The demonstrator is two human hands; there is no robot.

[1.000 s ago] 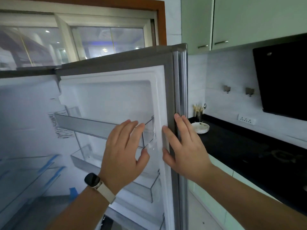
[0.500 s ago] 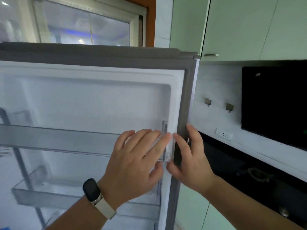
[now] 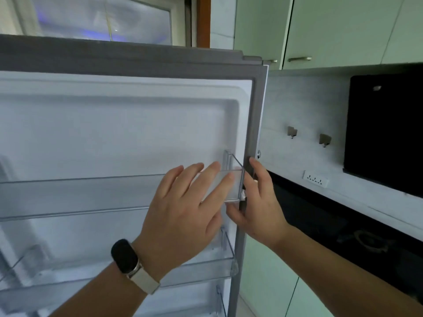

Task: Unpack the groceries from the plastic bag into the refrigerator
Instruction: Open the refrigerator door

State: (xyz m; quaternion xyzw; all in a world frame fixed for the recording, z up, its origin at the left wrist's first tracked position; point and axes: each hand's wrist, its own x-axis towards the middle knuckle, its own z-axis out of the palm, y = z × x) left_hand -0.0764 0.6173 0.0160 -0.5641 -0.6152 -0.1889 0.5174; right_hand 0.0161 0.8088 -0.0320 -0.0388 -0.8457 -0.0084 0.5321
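Open refrigerator door (image 3: 119,133), white-lined, with clear, perhaps frosted, shelf bins (image 3: 80,195)

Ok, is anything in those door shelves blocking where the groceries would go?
Nothing visible does. The upper door shelf and lower door shelf show nothing inside. The left hand lies on the upper one's front; the right hand holds the refrigerator door edge. No groceries in view.

Refrigerator door (image 3: 119,124), left part off-frame.
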